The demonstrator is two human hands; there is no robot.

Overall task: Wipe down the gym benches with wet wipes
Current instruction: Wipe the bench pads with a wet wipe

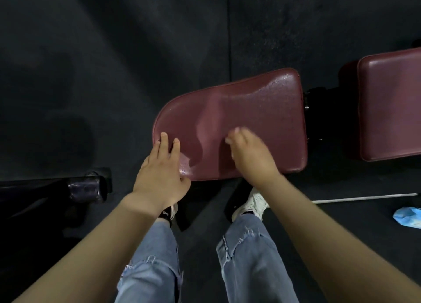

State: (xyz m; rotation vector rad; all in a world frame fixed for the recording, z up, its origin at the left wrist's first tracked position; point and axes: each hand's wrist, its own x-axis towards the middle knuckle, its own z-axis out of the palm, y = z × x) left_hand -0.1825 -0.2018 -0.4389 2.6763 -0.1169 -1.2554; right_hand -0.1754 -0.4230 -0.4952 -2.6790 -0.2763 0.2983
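We see a maroon bench seat pad over dark floor; a blue packet lies on that floor.

both bare forearms reach forward and down from the bottom corners of the view. the left hand lies palm down with straight, slightly spread fingers, the thumb tucked toward the near side. the right hand is blurred, palm down with its fingers bent forward; its grip cannot be made out.
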